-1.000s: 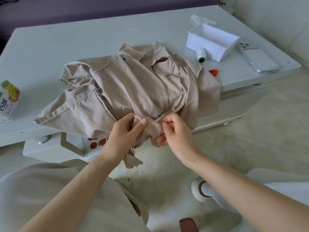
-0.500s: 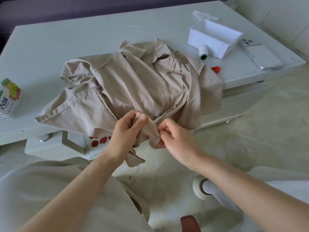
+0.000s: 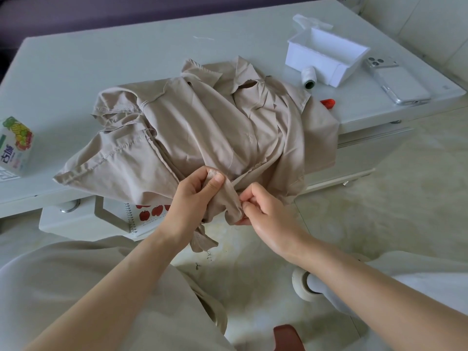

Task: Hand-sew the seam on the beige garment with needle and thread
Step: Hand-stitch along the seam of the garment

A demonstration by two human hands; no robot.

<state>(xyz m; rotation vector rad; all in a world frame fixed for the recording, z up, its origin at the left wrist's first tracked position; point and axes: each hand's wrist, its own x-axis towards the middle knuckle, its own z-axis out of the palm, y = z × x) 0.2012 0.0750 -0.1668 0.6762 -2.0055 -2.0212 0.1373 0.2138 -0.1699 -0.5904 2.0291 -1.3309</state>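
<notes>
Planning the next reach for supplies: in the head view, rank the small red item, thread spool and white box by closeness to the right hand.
1. The small red item, at the right edge of the garment, is nearest the right hand.
2. The thread spool, behind the red item, lies on its side against the box.
3. The white box is farthest back, on the right.

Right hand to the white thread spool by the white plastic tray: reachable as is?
Probably yes, once freed: the white thread spool lies uncovered past the beige garment, but the right hand is pinching that garment's fold.
</notes>
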